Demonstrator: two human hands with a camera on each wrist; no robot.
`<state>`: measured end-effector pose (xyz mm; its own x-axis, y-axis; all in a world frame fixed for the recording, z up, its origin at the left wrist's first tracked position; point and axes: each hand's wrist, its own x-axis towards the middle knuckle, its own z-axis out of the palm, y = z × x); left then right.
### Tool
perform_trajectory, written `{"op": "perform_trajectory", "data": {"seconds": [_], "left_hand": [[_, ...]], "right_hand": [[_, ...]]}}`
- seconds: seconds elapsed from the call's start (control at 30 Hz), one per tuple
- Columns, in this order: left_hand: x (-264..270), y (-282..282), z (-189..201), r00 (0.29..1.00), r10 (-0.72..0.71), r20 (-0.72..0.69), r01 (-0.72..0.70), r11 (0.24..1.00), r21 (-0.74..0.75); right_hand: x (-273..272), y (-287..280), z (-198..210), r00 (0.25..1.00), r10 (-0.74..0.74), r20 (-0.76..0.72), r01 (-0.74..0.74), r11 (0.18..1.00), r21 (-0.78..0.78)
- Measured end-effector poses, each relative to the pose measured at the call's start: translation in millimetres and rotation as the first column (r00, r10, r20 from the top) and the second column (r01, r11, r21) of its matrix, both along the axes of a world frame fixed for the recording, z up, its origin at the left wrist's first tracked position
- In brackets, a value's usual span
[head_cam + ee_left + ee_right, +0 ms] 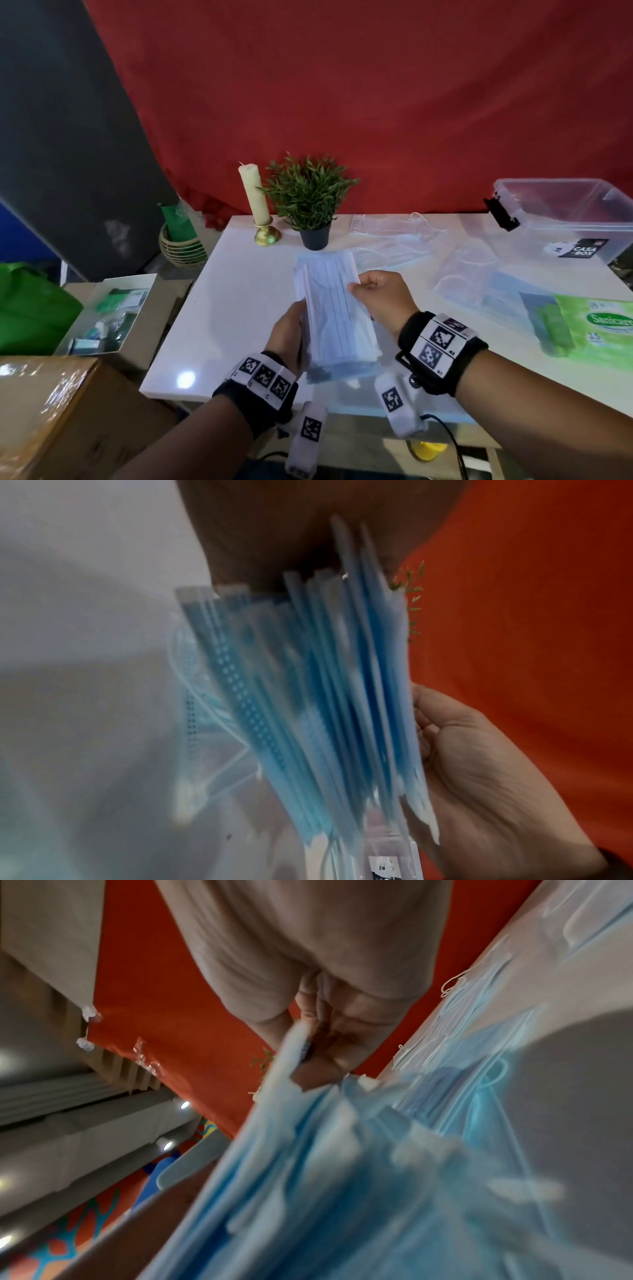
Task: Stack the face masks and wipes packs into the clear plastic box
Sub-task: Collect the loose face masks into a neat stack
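A thick stack of light-blue face masks (334, 315) is held above the white table (233, 308), long side pointing away from me. My left hand (291, 334) grips its near left edge from below. My right hand (376, 296) pinches its right edge. In the left wrist view the stack of face masks (318, 696) fans out edge-on, with my right hand (479, 764) beside it. More loose masks (428, 253) lie spread on the table to the right. A green wipes pack (596, 325) lies at the right edge. The clear plastic box (561, 216) stands open at the back right.
A cream candle on a brass holder (257, 205) and a small potted plant (308, 202) stand at the table's back edge. Cardboard boxes (113, 315) and a green bag (30, 308) sit on the floor to the left. A red curtain hangs behind.
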<state>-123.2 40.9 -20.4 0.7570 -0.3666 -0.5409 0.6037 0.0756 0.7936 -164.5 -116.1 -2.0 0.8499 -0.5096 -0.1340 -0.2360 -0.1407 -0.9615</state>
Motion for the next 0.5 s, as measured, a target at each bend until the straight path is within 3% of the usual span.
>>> {"op": "perform_trajectory", "data": {"seconds": [0.17,0.27,0.33,0.37,0.43,0.5], "left_hand": [[11,11,-4,0.998,-0.063,-0.019,0.063,0.998,-0.022],[23,17,-9,1.000,-0.005,0.018,0.004,0.999,0.048],[35,25,-15,0.999,0.021,0.030,-0.024,0.995,0.098],[41,30,-16,0.999,0.023,0.031,-0.026,0.994,0.109],[53,37,-20,0.999,0.031,0.034,-0.035,0.991,0.125],[62,43,-23,0.999,0.034,0.041,-0.040,0.990,0.135]], "right_hand": [[16,15,-13,1.000,0.009,-0.021,-0.011,0.994,-0.107],[24,13,-14,0.998,0.038,-0.041,-0.042,0.994,-0.102],[26,-1,-17,0.998,0.033,-0.048,-0.043,0.974,-0.224],[26,-10,-18,0.994,0.060,-0.087,-0.087,0.929,-0.360],[24,-31,-22,0.939,0.188,-0.288,-0.329,0.737,-0.591],[22,-47,-29,0.808,0.286,-0.516,-0.580,0.539,-0.611]]}}
